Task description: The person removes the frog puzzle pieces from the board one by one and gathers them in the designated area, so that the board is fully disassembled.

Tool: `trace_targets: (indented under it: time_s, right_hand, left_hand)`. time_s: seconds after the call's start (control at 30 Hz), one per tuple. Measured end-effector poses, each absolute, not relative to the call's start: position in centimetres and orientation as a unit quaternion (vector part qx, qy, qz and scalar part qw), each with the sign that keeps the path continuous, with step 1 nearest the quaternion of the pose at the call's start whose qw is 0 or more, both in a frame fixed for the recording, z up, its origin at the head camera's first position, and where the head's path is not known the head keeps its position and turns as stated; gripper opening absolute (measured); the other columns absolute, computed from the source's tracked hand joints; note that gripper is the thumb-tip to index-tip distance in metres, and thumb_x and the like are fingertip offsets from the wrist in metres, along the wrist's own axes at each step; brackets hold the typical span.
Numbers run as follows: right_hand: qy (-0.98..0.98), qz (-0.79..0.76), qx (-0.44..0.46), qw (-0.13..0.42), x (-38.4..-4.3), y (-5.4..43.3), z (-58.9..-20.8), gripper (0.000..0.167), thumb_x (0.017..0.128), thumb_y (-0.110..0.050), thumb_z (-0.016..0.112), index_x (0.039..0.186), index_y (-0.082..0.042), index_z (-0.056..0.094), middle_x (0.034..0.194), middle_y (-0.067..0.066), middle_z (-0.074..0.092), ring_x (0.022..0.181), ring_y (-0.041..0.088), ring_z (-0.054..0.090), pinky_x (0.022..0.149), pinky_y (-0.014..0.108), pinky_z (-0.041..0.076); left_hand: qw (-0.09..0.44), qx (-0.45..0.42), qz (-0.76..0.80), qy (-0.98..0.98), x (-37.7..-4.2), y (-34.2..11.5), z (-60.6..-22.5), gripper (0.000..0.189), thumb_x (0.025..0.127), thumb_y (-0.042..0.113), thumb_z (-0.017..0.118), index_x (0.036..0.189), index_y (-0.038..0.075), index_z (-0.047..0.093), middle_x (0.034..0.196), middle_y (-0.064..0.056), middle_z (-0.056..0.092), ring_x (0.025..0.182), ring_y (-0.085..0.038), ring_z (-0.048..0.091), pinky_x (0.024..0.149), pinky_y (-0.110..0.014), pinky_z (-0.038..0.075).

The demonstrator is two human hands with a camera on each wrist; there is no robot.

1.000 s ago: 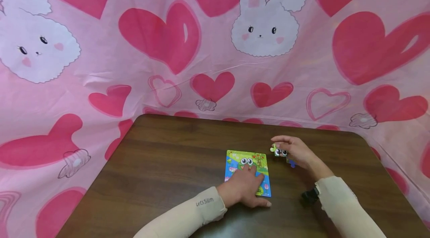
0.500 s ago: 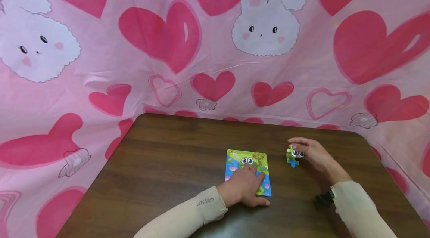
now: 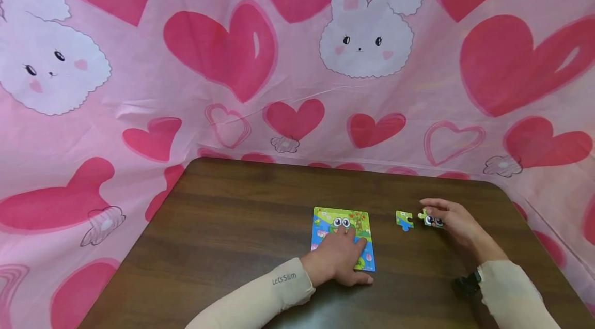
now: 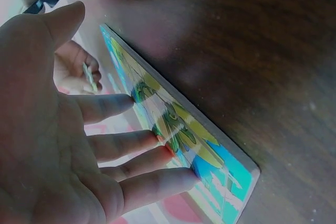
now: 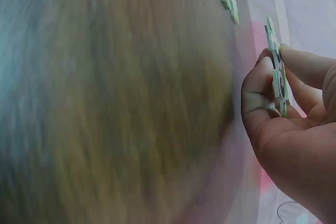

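Observation:
My left hand (image 3: 338, 259) rests on a frog picture puzzle (image 3: 360, 221), fingers straight and spread. In the left wrist view the fingertips touch the printed face of the puzzle (image 4: 228, 156). To the right, my right hand (image 3: 457, 223) pinches a jigsaw piece (image 3: 427, 219) printed with big cartoon eyes, partly hidden by the fingers. The right wrist view shows this jigsaw piece (image 5: 278, 72) edge-on between thumb and fingers. Another jigsaw piece (image 3: 403, 219), green and blue, lies on the table between the puzzle and my right hand.
The dark wooden table (image 3: 241, 215) has a pink cloth (image 3: 297, 76) with hearts and rabbits hanging behind it and at its sides. A black strap (image 3: 468, 283) is at my right wrist.
My right hand has moved right with the eyed jigsaw piece, which came away from over the green and blue piece. That piece now lies fully in sight. My left hand has stayed put.

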State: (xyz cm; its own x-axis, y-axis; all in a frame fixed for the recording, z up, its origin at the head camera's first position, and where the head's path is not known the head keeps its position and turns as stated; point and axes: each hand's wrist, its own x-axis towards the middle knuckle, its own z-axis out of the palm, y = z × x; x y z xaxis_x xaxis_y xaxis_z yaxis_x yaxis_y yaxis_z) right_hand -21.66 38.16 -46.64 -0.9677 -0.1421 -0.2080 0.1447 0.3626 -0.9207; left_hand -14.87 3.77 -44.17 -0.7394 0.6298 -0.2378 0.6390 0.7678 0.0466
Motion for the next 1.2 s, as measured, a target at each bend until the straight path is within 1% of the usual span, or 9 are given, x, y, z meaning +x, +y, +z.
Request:
trace_targets:
  time_s: [0.13, 0.3, 0.4, 0.53, 0.6, 0.83, 0.97, 1.1, 1.2]
  right_hand:
    - [0.818, -0.562, 0.009, 0.122, -21.3, 38.8, -46.6, 0.034, 0.105, -0.02, 0.057, 0.133, -0.001, 0.06, 0.1, -0.018, 0.066, 0.084, 0.003, 0.057, 0.075, 0.024, 0.051]
    - [0.85, -0.512, 0.021, 0.124, -21.0, 39.7, -46.4, 0.048, 0.105, -0.024, 0.056, 0.14, 0.008, 0.05, 0.103, -0.014, 0.065, 0.085, 0.003, 0.056, 0.076, 0.023, 0.049]
    - [0.879, -0.458, 0.022, 0.129, -20.7, 40.1, -46.2, 0.051, 0.106, -0.027, 0.054, 0.142, 0.009, 0.048, 0.112, -0.001, 0.067, 0.087, 0.005, 0.056, 0.076, 0.023, 0.048]
    - [0.914, -0.389, 0.018, 0.116, -20.6, 40.1, -46.0, 0.048, 0.106, -0.032, 0.054, 0.138, 0.004, 0.056, 0.126, 0.018, 0.064, 0.092, 0.005, 0.055, 0.08, 0.025, 0.044]
    - [0.921, -0.374, 0.016, 0.103, -20.6, 40.0, -46.1, 0.047, 0.105, -0.033, 0.056, 0.135, 0.003, 0.059, 0.128, 0.022, 0.063, 0.092, 0.004, 0.055, 0.08, 0.025, 0.044]
    - [0.923, -0.374, 0.018, 0.086, -20.6, 39.4, -46.2, 0.043, 0.105, -0.028, 0.056, 0.132, 0.006, 0.06, 0.121, 0.022, 0.067, 0.088, 0.006, 0.058, 0.074, 0.024, 0.048]
    - [0.94, -0.334, 0.005, 0.072, -20.4, 39.0, -45.9, 0.038, 0.104, -0.024, 0.057, 0.129, 0.003, 0.063, 0.12, 0.024, 0.068, 0.091, 0.015, 0.061, 0.074, 0.03, 0.048]
    - [0.961, -0.272, -0.013, 0.053, -20.2, 38.5, -45.5, 0.032, 0.102, -0.022, 0.059, 0.125, -0.002, 0.067, 0.124, 0.029, 0.066, 0.1, 0.035, 0.064, 0.08, 0.049, 0.05]
    - [0.965, -0.257, -0.018, 0.046, -20.1, 38.2, -45.4, 0.031, 0.101, -0.022, 0.06, 0.124, -0.003, 0.067, 0.126, 0.032, 0.063, 0.108, 0.045, 0.061, 0.085, 0.06, 0.047]
  left_hand:
    - [0.125, 0.338, -0.015, 0.933, -14.9, 3.7, -44.1, 0.082, 0.083, 0.081, 0.056, 0.147, 0.03, 0.048, 0.15, -0.004, 0.048, 0.134, -0.026, 0.048, 0.1, -0.036, 0.052]
    - [0.127, 0.336, -0.01, 0.933, -14.9, 3.8, -44.1, 0.082, 0.082, 0.08, 0.058, 0.147, 0.03, 0.048, 0.15, -0.004, 0.048, 0.134, -0.025, 0.048, 0.101, -0.037, 0.051]
    - [0.125, 0.336, -0.011, 0.933, -14.9, 3.8, -44.1, 0.082, 0.082, 0.08, 0.058, 0.147, 0.031, 0.048, 0.15, -0.004, 0.049, 0.134, -0.025, 0.048, 0.101, -0.037, 0.051]
    - [0.121, 0.335, -0.021, 0.934, -14.8, 3.8, -44.1, 0.082, 0.082, 0.081, 0.057, 0.146, 0.031, 0.049, 0.148, -0.004, 0.05, 0.132, -0.025, 0.049, 0.097, -0.036, 0.053]
    - [0.121, 0.335, -0.021, 0.934, -14.8, 3.8, -44.1, 0.082, 0.082, 0.081, 0.057, 0.146, 0.031, 0.049, 0.148, -0.004, 0.05, 0.133, -0.025, 0.049, 0.098, -0.036, 0.052]
    - [0.128, 0.339, -0.012, 0.932, -14.8, 3.7, -44.1, 0.082, 0.083, 0.08, 0.058, 0.147, 0.03, 0.048, 0.148, -0.003, 0.05, 0.134, -0.025, 0.049, 0.103, -0.037, 0.05]
    - [0.131, 0.34, -0.006, 0.931, -14.9, 3.7, -44.1, 0.083, 0.083, 0.08, 0.058, 0.148, 0.03, 0.048, 0.15, -0.003, 0.049, 0.136, -0.025, 0.047, 0.105, -0.038, 0.049]
    - [0.127, 0.342, -0.007, 0.931, -15.0, 3.7, -44.1, 0.083, 0.083, 0.08, 0.057, 0.148, 0.03, 0.048, 0.149, -0.003, 0.049, 0.135, -0.025, 0.048, 0.105, -0.037, 0.049]
    - [0.125, 0.342, -0.009, 0.931, -15.0, 3.6, -44.2, 0.082, 0.083, 0.08, 0.057, 0.147, 0.03, 0.048, 0.149, -0.004, 0.05, 0.133, -0.025, 0.049, 0.103, -0.036, 0.05]
